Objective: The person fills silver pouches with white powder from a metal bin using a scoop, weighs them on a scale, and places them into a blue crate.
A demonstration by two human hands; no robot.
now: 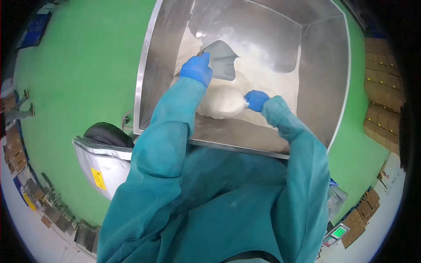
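Inside a large metal bin (322,65) lies a bed of white powder (272,87). My left hand (197,69), in a blue glove, is closed on a grey metal scoop (222,61), whose wide blade is tilted over the powder. Near the bin's front wall, my right hand (257,100), also gloved in blue, grips the gathered end of a rounded white bag (222,102). This bag rests on the powder just below the scoop.
A silver bag with a yellow label (98,179) stands left of the bin. A scale display (339,232) shows at the lower right. Stacked cartons (383,87) line the right side. Part of another person (19,113) is at the far left.
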